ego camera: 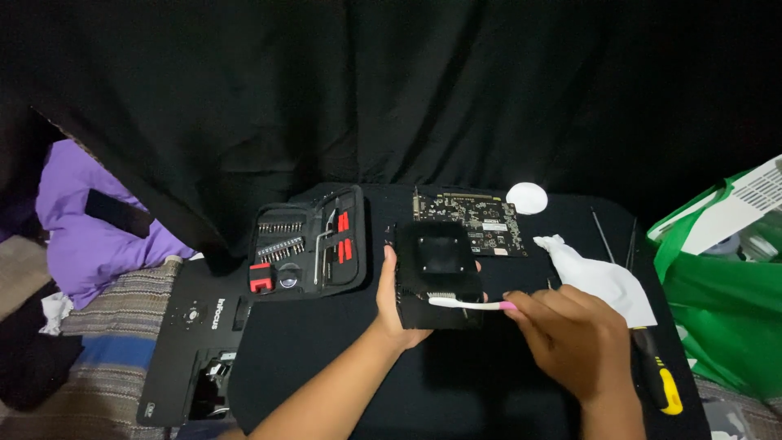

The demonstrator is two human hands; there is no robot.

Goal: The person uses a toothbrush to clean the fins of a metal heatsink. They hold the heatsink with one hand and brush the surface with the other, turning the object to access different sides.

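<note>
The left hand (397,305) grips a square black plastic housing (438,275) by its side. The right hand (570,336) pinches a slim pink-and-white toothbrush (472,304), its head resting on the housing's near edge.

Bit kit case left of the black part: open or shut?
Open. The bit kit case lies unzipped and flat on the table, showing rows of bits and red pieces inside, beside the left hand.

My two forearms come into view from the bottom edge, both bare, with no sleeves showing. My left hand (397,303) and right hand (573,336) wear no gloves. I see no rings, watch or bracelet on either wrist or on any finger. My nails look short and unpainted in dim light.
</note>
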